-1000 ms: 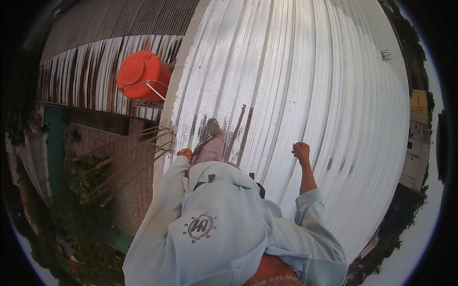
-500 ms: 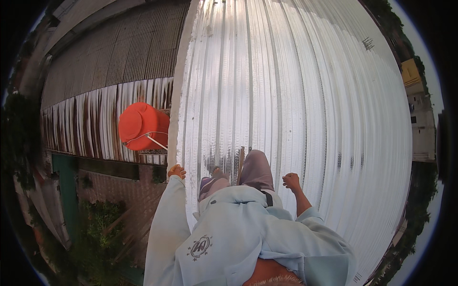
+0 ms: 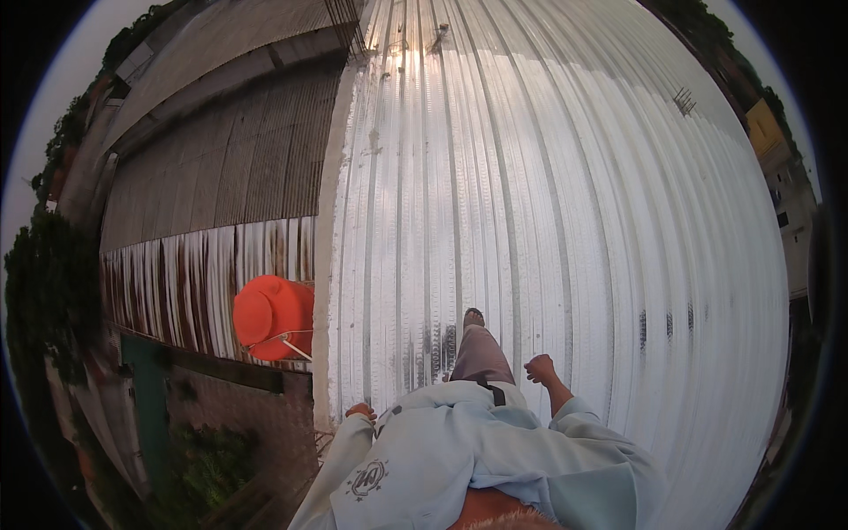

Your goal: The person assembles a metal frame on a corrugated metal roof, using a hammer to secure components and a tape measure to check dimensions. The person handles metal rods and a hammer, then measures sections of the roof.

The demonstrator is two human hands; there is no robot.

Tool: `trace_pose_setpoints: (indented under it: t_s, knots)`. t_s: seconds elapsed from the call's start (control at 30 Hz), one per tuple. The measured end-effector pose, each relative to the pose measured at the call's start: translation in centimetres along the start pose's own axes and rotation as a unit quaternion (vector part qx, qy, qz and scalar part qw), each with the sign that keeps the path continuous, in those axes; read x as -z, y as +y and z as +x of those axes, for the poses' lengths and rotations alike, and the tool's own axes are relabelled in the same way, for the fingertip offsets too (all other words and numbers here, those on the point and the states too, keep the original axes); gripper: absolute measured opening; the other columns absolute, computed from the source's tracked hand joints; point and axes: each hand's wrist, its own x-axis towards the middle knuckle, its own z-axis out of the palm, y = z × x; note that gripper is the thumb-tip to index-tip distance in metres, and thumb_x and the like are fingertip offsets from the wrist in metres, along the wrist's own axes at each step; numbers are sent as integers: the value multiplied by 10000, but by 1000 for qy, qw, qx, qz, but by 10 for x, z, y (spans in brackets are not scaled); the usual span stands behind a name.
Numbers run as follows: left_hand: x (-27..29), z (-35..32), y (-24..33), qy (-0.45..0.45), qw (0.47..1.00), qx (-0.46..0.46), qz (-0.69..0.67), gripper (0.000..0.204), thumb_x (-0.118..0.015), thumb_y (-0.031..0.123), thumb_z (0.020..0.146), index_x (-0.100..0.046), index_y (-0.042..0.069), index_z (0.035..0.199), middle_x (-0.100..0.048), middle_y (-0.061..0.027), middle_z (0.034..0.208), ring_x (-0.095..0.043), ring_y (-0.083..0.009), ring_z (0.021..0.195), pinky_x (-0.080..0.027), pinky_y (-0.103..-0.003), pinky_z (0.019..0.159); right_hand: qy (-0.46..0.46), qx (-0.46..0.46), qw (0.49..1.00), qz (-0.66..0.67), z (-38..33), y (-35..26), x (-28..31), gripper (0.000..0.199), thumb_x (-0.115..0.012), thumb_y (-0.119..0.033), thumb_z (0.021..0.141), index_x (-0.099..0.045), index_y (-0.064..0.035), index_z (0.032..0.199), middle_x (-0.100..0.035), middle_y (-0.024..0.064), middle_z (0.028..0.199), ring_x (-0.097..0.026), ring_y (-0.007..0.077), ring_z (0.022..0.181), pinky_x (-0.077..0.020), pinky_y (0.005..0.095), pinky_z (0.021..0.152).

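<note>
The right hand (image 3: 541,367), loosely curled, nothing visible in it, hangs above the silvery ribbed metal roof (image 3: 574,265); the left hand (image 3: 361,412), contents unclear, hovers near the roof's left edge, a rounded red-orange tank (image 3: 278,316) beyond.

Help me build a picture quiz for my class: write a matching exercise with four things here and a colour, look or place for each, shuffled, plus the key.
Column one
1. tank
2. shirt
3. right hand
4. roof

Column two
A. pale blue
B. silvery, with long ribs
C. red-orange
D. at the end of a bare forearm

Right pairs: 1-C, 2-A, 3-D, 4-B
</note>
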Motion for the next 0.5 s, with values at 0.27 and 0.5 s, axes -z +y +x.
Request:
trace_pose_setpoints:
  t_s: [0.27,0.5]
  knots:
    - [-134,-45,274,3,974,-185,-133,332,-634,217,927,-583,116,1240,-698,-192,1106,-706,-342,840,-568,-460,655,133,-157,854,478,172,-32,338,172,-761,-173,674,-722,-63,800,-709,93,794,-687,269,744,-575,393,687]
    - [-232,3,423,-91,973,-184,-107,367,-661,179,928,-576,101,1276,-699,-221,1089,-706,-396,822,-567,-515,629,168,26,923,344,277,-30,467,259,-721,-137,792,-714,39,982,-728,150,916,-734,281,679,-599,366,619]
